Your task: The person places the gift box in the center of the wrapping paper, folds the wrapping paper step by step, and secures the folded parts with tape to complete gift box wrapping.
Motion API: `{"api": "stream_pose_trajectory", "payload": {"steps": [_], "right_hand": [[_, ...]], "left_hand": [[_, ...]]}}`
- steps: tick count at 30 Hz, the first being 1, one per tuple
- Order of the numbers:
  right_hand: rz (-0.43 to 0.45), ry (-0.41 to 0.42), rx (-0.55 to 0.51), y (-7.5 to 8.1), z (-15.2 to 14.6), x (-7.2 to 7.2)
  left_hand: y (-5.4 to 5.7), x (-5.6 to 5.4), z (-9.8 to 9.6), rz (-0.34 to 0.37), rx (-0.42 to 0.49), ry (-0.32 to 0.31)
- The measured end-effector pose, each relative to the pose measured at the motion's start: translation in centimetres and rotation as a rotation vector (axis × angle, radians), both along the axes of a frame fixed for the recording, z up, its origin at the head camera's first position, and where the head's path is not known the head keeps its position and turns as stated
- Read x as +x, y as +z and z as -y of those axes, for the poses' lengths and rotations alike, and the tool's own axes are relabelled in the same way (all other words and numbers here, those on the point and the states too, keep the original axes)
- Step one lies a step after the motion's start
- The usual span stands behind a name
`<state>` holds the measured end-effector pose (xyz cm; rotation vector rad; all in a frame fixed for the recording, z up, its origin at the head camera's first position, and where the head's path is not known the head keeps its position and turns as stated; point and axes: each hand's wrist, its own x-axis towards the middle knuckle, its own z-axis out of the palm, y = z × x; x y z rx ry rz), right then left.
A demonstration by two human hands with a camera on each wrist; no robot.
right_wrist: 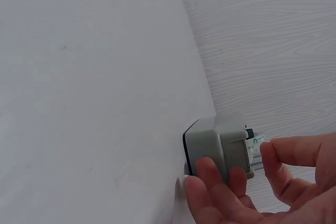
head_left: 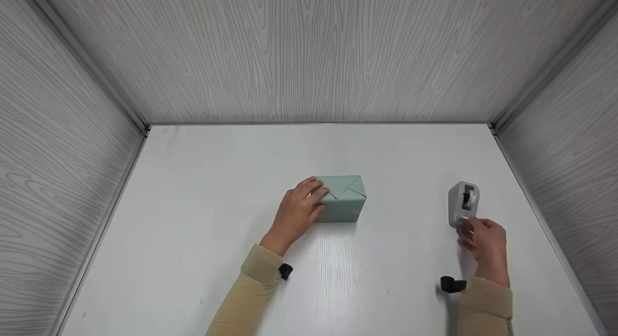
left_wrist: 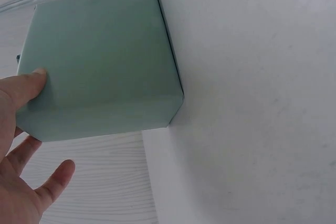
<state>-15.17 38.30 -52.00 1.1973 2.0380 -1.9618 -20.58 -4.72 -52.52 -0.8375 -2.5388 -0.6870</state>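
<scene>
A wrapped box point(head_left: 340, 208) in pale green paper, with folded flaps on top, sits near the middle of the table. My left hand point(head_left: 297, 210) holds it at its left end, fingers over the top and thumb point(left_wrist: 34, 83) against the near side. Two other fingers of that hand spread past the box's end in the left wrist view. At the right stands a grey tape dispenser point(head_left: 456, 203). My right hand point(head_left: 487, 239) is at its near end, thumb and forefinger pinching at the tape point(right_wrist: 256, 144) by the toothed edge. Its other fingers rest along the dispenser's front.
The white table point(head_left: 231, 181) is enclosed by grey wood-grain panels point(head_left: 309, 56) at the back and both sides. A black wrist-camera piece point(head_left: 453, 284) juts from the right sleeve, another point(head_left: 286, 271) from the left.
</scene>
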Motion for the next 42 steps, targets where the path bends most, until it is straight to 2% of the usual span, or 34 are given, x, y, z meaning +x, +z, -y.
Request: {"api": "stream_pose_trajectory", "payload": {"steps": [9,18,26,30,33,36,42], "right_hand": [[-0.013,-0.020,-0.072,-0.1,0.0,0.5],[-0.007,-0.013,-0.081,-0.6,0.1,1.1],[-0.045,0.040,-0.071,-1.0,0.5,1.7],[-0.017,0.024,-0.015,-1.2,0.4,1.7],[0.032,0.038,0.083,-1.4,0.1,1.6],[0.073,0.091,0.204,-1.5,-0.2,1.5],[0.099,0.188,0.391,-1.3,-0.4,1.2]], "left_hand": [[0.1,0.0,0.0,-0.001,0.013,-0.005],[0.1,0.0,0.0,0.004,0.017,-0.009],[0.1,0.1,0.0,-0.006,0.028,-0.015],[0.1,0.0,0.0,-0.011,0.026,-0.016],[0.0,0.0,0.0,-0.008,0.023,-0.014],[0.1,0.0,0.0,-0.007,0.023,-0.011],[0.1,0.0,0.1,-0.007,0.021,-0.012]]}}
